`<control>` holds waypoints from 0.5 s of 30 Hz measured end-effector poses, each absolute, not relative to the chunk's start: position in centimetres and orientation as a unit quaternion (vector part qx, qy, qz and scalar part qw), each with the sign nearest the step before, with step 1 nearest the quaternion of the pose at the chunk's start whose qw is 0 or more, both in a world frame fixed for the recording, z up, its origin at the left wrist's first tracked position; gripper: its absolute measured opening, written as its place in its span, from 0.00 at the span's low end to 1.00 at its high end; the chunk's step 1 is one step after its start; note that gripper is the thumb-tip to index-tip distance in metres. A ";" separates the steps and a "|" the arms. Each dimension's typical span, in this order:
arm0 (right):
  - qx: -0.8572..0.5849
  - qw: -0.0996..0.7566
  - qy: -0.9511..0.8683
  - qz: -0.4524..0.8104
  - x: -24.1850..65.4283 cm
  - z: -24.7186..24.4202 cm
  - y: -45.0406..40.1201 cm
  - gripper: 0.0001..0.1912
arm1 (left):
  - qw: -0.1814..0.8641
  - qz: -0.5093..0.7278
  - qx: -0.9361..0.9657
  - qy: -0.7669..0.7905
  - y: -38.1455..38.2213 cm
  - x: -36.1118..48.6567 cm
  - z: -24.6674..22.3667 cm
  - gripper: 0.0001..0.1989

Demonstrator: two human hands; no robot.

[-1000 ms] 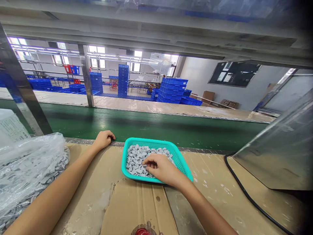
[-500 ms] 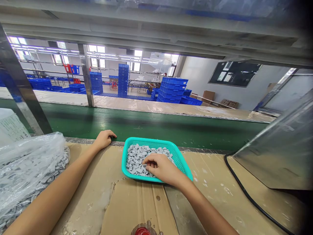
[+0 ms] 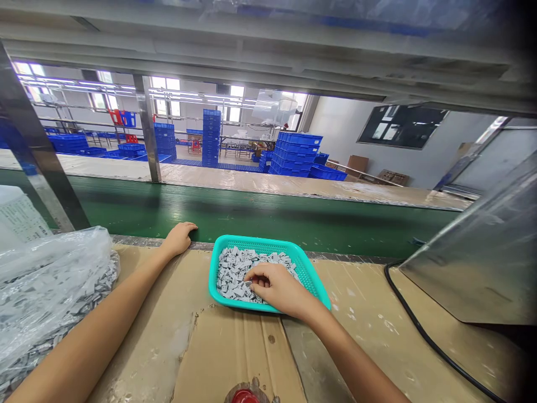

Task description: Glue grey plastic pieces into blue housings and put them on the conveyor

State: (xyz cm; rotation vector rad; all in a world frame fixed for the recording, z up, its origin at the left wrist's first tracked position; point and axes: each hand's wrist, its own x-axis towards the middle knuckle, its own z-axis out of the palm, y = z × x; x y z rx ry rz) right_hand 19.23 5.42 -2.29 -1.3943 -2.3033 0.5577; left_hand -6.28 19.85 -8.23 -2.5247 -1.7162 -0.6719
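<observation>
My right hand [image 3: 279, 288] is over a turquoise plastic basket [image 3: 316, 282], its thumb and fingertips pinched on a small grey plastic piece [image 3: 248, 284]. Many similar loose grey pieces [image 3: 235, 268] lie in the basket below it, and part of the heap is hidden behind the hand. To the left of the basket, my left hand [image 3: 178, 239] rests at the near edge of the green conveyor belt [image 3: 251, 215]. Its fingers reach loosely over the edge and hold nothing that I can see.
A clear plastic bag [image 3: 59, 285] of grey pieces stands at left. Cardboard [image 3: 235, 347] covers the bench, with a red round object [image 3: 244, 396] at its front. At right are a black cable [image 3: 423, 330] and a metal housing [image 3: 482, 252]. A metal post [image 3: 146, 129] rises beyond the belt.
My left hand has shifted very slightly left. The right hand stays in place over the basket. A small dark item shows more on the belt beside the metal housing.
</observation>
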 end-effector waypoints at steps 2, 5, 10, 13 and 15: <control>-0.498 0.195 -0.821 0.200 19.3 -2.3 5.4 0.12 | 0.009 -0.217 -0.806 -0.551 19.9 -6.3 -8.2 0.27; -0.497 0.197 -0.821 0.203 19.3 -2.3 5.3 0.12 | 0.008 -0.224 -0.805 -0.549 19.8 -6.4 -8.1 0.26; -0.498 0.199 -0.819 0.205 19.3 -2.3 5.3 0.12 | -0.006 -0.237 -0.810 -0.537 19.5 -6.3 -7.7 0.23; -0.497 0.197 -0.821 0.199 19.3 -2.3 5.3 0.12 | -0.018 -0.244 -0.815 -0.526 19.2 -6.2 -7.4 0.20; -0.494 0.197 -0.824 0.196 19.3 -2.3 5.3 0.12 | -0.027 -0.248 -0.817 -0.520 19.1 -6.1 -7.3 0.19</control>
